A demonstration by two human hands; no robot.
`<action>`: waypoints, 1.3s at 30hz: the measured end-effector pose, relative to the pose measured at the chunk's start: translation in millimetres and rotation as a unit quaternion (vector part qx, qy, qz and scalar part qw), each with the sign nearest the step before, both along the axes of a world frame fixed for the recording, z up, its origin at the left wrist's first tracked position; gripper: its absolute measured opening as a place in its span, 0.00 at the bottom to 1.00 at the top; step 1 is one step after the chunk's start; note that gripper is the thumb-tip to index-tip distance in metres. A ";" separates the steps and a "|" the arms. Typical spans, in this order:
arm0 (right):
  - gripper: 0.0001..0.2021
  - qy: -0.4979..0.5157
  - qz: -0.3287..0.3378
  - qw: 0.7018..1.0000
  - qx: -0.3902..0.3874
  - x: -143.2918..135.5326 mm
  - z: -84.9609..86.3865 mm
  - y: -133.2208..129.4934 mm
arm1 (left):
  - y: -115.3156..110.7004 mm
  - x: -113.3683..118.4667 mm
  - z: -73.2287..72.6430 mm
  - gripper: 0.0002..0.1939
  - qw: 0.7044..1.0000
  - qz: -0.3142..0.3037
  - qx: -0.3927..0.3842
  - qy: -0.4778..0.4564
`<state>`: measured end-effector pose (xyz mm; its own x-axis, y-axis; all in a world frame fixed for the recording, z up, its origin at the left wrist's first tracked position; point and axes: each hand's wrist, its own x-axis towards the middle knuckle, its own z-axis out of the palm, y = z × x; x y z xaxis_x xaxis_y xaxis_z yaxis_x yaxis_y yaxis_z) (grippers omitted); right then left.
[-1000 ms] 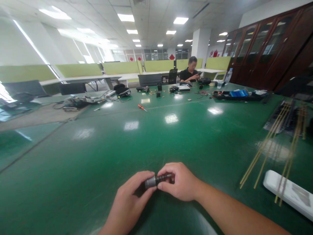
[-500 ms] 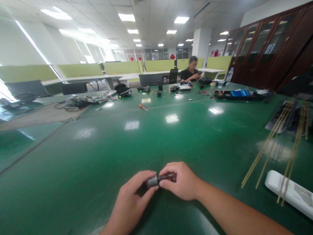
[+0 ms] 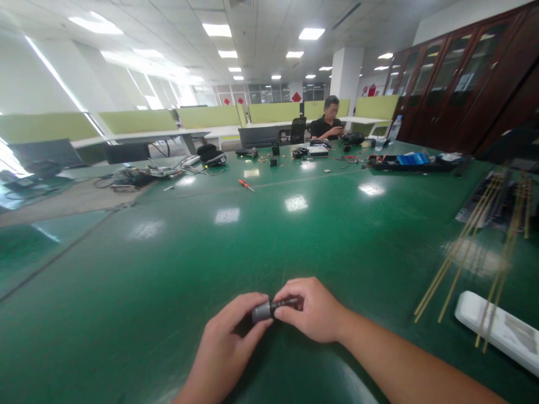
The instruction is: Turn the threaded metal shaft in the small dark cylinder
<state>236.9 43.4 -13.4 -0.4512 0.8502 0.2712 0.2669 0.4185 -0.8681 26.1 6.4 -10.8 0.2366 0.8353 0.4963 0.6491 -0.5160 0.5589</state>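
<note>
At the near middle of the green table (image 3: 202,264), my left hand (image 3: 227,336) closes its thumb and fingers around a short grey cylinder (image 3: 261,312). A thin dark ribbed shaft (image 3: 281,304) points right from the cylinder's end. The thumb and fingers of my right hand (image 3: 311,308) pinch this shaft. Cylinder and shaft lie in one line, tilted slightly up to the right. The fingers of my right hand hide part of the shaft, and I cannot tell exactly what kind of part this is.
To the right lie thin wooden sticks (image 3: 457,252) and a white oblong object (image 3: 497,331). An orange screwdriver (image 3: 245,184) rests farther back. Beyond it are a black tray with blue items (image 3: 412,161), cables and electronics (image 3: 147,175), and a seated person (image 3: 327,124).
</note>
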 end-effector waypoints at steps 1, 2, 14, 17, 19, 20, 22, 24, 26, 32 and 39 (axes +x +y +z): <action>0.05 0.000 -0.001 1.000 0.002 -0.3 0.2 0.1 | -0.1 0.4 0.5 0.10 1.000 0.000 0.001 -0.002; 0.05 0.001 -0.001 1.000 0.004 -0.5 0.5 0.2 | -0.4 0.8 1.1 0.10 1.000 0.000 0.002 -0.002; 0.05 0.003 -0.003 1.000 0.002 0.8 2.8 -1.2 | -1.6 -0.7 1.2 0.11 1.000 0.014 0.010 0.010; 0.05 0.001 -0.005 1.000 0.002 0.8 2.2 -0.7 | -1.9 -0.7 1.0 0.10 1.000 0.013 0.011 0.011; 0.05 0.002 -0.004 1.000 0.004 0.7 2.0 -0.5 | -2.0 -0.7 1.1 0.10 1.000 0.012 0.012 0.010; 0.05 0.002 -0.003 1.000 0.007 0.7 2.0 -0.5 | -2.1 -0.8 1.0 0.10 1.000 0.012 0.012 0.010; 0.05 0.003 -0.001 1.000 0.011 0.6 2.0 -0.8 | -1.9 -1.0 0.8 0.10 1.000 0.012 0.013 0.013; 0.05 0.001 -0.003 1.000 0.012 0.4 1.7 -1.3 | -1.7 -1.4 0.2 0.10 1.000 0.012 0.014 0.016; 0.05 -0.001 -0.005 1.000 0.010 0.3 1.1 -1.8 | -1.5 -1.8 -0.6 0.11 1.000 0.012 0.017 0.018; 0.05 0.006 -0.002 1.000 0.003 0.9 -1.1 -0.9 | -0.8 -1.9 -0.2 0.11 1.000 0.008 0.023 0.019; 0.05 0.017 -0.001 1.000 -0.005 1.1 0.0 -0.4 | -0.7 -1.7 1.7 0.11 0.999 0.012 0.032 0.024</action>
